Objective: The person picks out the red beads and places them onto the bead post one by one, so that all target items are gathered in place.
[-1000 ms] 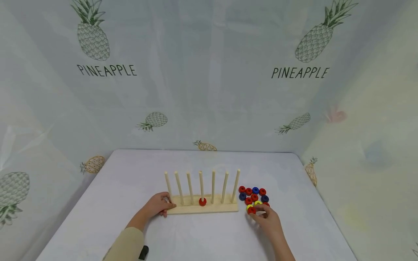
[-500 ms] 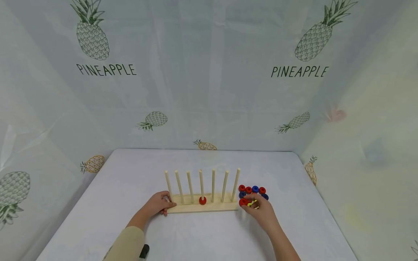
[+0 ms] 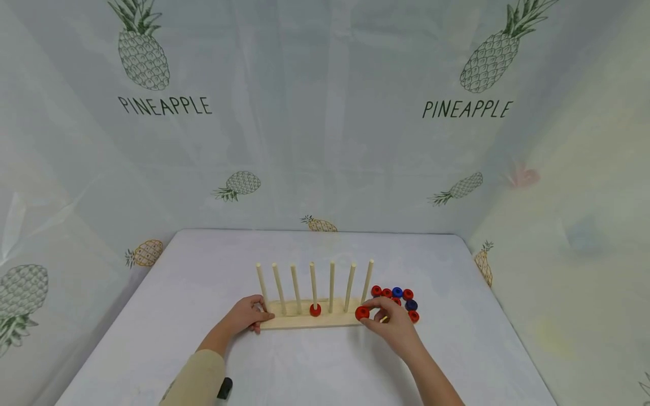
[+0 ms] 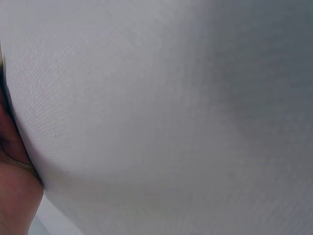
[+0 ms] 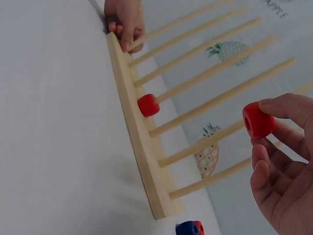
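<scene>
A wooden peg rack (image 3: 294, 323) with a row of upright pegs stands on the table. My left hand (image 3: 241, 316) grips the left end of its base, thumb on top. One red bead (image 3: 315, 309) sits at the bottom of the middle peg. Between thumb and fingers, my right hand (image 3: 398, 326) pinches another red bead (image 5: 259, 120), raised off the table near the rack's right end. Its hole shows in the right wrist view. The left wrist view has only a blurred pale surface and part of the left hand (image 4: 17, 196).
Loose red and blue beads (image 3: 397, 292) lie right of the rack, some hidden behind the right hand along with a bit of yellow. A small black object (image 3: 225, 388) is by the left sleeve (image 3: 197, 376). A pineapple-print sheet (image 3: 325, 141) hangs behind the white table (image 3: 284, 372).
My right hand has carried the red bead up and leftward from the loose beads to the rack's right end. The left hand keeps its grip on the base.
</scene>
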Available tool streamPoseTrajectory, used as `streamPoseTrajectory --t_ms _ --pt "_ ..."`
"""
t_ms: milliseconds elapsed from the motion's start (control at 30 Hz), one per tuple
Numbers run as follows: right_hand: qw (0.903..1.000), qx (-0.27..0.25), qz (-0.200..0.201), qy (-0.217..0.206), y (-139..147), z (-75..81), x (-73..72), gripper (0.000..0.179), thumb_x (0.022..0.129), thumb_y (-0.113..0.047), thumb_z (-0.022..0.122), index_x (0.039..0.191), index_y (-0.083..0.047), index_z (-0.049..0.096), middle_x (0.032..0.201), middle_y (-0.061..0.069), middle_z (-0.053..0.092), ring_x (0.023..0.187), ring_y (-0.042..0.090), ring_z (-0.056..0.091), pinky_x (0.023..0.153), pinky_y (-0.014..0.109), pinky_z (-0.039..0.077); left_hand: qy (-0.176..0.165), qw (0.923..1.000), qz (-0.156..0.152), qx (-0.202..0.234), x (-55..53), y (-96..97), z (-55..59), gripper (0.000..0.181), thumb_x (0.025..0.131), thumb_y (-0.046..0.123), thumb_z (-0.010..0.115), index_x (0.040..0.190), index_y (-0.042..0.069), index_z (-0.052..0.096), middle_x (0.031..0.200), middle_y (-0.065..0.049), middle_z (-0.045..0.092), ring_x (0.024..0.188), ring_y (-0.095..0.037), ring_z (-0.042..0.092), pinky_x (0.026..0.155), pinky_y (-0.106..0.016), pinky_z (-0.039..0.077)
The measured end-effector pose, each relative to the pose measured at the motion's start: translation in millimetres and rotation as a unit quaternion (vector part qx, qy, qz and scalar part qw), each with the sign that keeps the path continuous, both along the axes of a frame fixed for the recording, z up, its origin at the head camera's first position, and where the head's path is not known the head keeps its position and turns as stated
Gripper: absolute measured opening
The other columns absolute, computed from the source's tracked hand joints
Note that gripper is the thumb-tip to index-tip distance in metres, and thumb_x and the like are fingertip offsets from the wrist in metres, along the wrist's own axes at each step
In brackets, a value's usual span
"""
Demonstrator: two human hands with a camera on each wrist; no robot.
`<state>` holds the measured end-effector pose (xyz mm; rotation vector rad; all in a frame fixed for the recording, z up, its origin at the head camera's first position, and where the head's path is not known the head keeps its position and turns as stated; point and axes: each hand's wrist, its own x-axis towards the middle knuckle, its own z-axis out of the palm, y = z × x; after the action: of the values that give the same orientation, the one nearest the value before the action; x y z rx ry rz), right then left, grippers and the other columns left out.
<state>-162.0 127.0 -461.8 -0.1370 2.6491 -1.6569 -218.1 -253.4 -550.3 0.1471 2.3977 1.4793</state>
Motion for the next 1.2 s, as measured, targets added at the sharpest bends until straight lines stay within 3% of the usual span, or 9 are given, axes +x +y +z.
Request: streamPoseTrajectory --t_ms 500,800,967,1200 --pt "0.9981 -0.028 0.054 0.012 -26 31.3 1.4 0.025 0.081 -0.011 0.08 0.103 -0.016 0.07 0.091 0.003 0.061 0.075 0.02 0.055 0.058 0.026 0.049 -0.012 0.9999 0.003 0.002 -2.0 -2.2 4.2 0.025 0.088 0.022 0.075 0.09 0.004 0.058 0.052 -0.004 0.058 0.045 -0.017 0.059 0.044 -0.024 0.041" --pt "0.9948 -0.008 0.086 0.055 -37 47.5 0.5 0.022 0.083 -0.012 0.079 0.103 -0.018 0.07 0.092 0.001 0.061 0.075 0.019 0.056 0.067 0.026 0.05 -0.017 0.9997 0.01 0.013 -0.1 -1.5 2.2 0.025 0.088 0.021 0.076 0.09 0.004 0.058 0.052 -0.004 0.057 0.045 -0.015 0.059 0.044 -0.023 0.041" --pt "0.993 -0.021 0.094 0.068 -42 58.7 -0.6 0.023 0.083 -0.013 0.079 0.103 -0.02 0.071 0.093 -0.003 0.061 0.076 0.019 0.057 0.067 0.027 0.051 -0.016 0.9997 0.016 0.012 1.4 0.5 0.5 0.026 0.087 0.022 0.077 0.09 0.004 0.058 0.052 -0.004 0.057 0.044 -0.015 0.058 0.043 -0.023 0.041" --pt "0.9844 -0.029 0.128 0.118 -47 71.2 -8.7 0.026 0.084 -0.008 0.078 0.106 -0.019 0.07 0.095 -0.007 0.062 0.074 0.018 0.058 0.07 0.032 0.051 -0.013 0.9997 0.016 0.01 1.8 1.4 1.0 0.027 0.087 0.023 0.076 0.091 0.004 0.057 0.053 -0.004 0.057 0.044 -0.014 0.057 0.043 -0.023 0.04"
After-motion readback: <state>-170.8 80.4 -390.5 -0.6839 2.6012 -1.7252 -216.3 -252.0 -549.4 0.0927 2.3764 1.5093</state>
